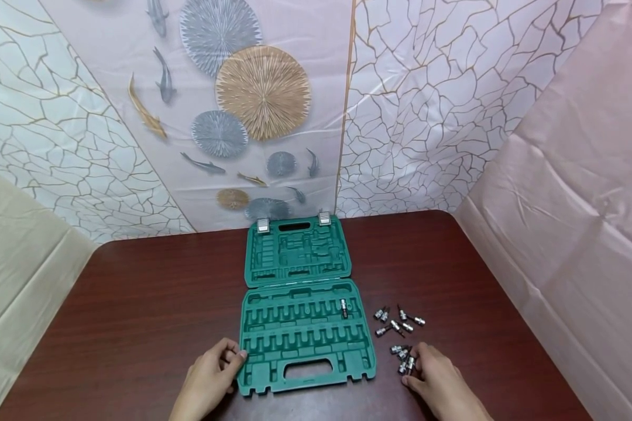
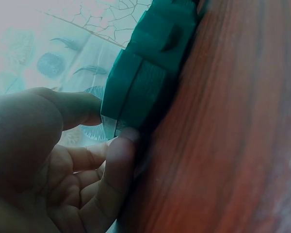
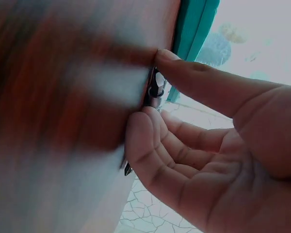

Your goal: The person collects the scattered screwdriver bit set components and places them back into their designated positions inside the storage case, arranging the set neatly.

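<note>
A green plastic tool case [image 1: 308, 336] lies unfolded on the table, its lid [image 1: 297, 248] laid back towards the wall. My left hand [image 1: 210, 374] holds the case's near left edge, thumb on top; the left wrist view shows the thumb [image 2: 82, 109] and forefinger on either side of the green edge. One bit socket [image 1: 344, 308] sits in the upper slot row at the right. My right hand [image 1: 437, 374] is at a small pile of silver bit sockets [image 1: 403, 352] right of the case. In the right wrist view a socket [image 3: 156, 92] lies between its parted thumb and fingers.
Another loose group of bit sockets [image 1: 395, 324] lies scattered just behind the pile. The dark red-brown table [image 1: 153, 304] is bordered by a patterned cloth wall [image 1: 274, 175] at the back and plain cloth [image 1: 553, 193] at the right.
</note>
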